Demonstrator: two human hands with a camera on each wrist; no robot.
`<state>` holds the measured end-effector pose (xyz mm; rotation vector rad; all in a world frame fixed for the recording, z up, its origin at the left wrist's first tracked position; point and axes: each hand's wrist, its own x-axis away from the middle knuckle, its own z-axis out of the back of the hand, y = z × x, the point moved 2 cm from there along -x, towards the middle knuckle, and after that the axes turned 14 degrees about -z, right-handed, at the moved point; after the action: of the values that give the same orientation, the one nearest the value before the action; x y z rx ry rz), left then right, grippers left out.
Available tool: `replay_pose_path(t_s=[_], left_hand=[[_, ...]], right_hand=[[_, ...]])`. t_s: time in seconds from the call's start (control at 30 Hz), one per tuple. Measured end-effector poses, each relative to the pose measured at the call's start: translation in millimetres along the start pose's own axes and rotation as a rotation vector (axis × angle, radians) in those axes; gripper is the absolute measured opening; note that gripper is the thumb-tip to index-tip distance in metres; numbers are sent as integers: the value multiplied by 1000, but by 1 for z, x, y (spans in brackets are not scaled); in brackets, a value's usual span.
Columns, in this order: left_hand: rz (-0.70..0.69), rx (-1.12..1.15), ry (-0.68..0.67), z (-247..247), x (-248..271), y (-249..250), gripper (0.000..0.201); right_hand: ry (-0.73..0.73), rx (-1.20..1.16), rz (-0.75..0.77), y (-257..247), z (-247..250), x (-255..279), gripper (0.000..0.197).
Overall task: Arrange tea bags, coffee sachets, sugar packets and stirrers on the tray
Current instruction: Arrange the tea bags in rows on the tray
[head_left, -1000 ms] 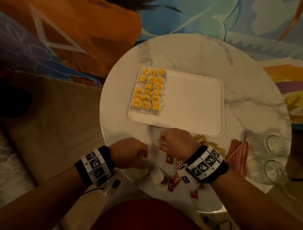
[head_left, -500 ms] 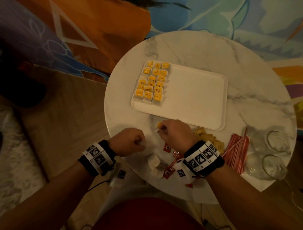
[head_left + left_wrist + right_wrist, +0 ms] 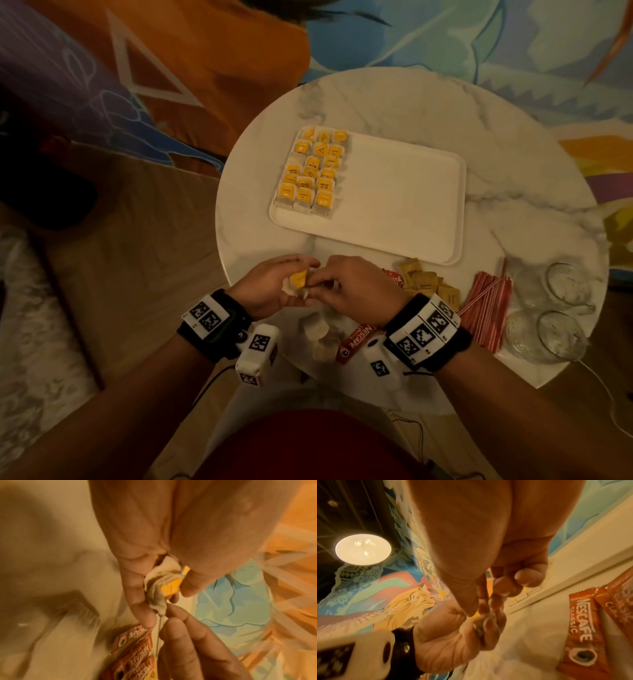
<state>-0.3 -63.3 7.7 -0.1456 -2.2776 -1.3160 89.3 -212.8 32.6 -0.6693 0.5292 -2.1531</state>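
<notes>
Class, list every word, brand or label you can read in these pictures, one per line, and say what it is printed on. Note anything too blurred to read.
"NESCAFE CLASSIC": red coffee sachets on the table.
"NESCAFE": red sachet between the wrists.
"RELAX": yellow tags of some tea bags on the tray; smaller print beneath is unreadable.
Brown sugar packets: print too small to read.
Yellow tag of the held tea bag: blurred.
Wristbands: black-and-white coded squares, no words.

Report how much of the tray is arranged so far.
Done: tea bags fill the left end of the tray. In hand: the left hand and right hand hold another tea bag. Left on the table: coffee sachets, sugar packets, stirrers.
</notes>
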Motion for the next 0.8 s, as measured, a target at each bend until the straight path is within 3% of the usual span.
replay_pose_path(t_s=[0.07,0.13,0.2,0.3,0.4,0.57,0.63,0.73,0.8], left_hand=[[-39,-211,68,2,-1,1,17],[-121,-525,-8,9,-3,0,19],[-242,-930,-224,15,0,1,9],[-291,-1350,-616,10,9,-5,41],[-288,-1456,-717,5,8,-15,53],[-505,-1541,-718,-1,0,-20,22],[-483,-1486,-652,0,-3,-16,18],[-402,-1314,-457,12,-7,-9,31],[-382,-1123,-334,14,-7,-2,20]], right_hand=[[-12,-6,11,1,4,4,20],[-23,31,5,4,10,9,21],[-103,116,2,8,11,15,25],[-230,249,8,13,0,23,30],[-305,349,-25,17,-16,25,37],[-251,398,-11,16,-29,22,26],[-216,333,-22,16,-24,21,18],[-164,223,-60,17,-5,18,14],[-124,89,-122,18,10,15,9]])
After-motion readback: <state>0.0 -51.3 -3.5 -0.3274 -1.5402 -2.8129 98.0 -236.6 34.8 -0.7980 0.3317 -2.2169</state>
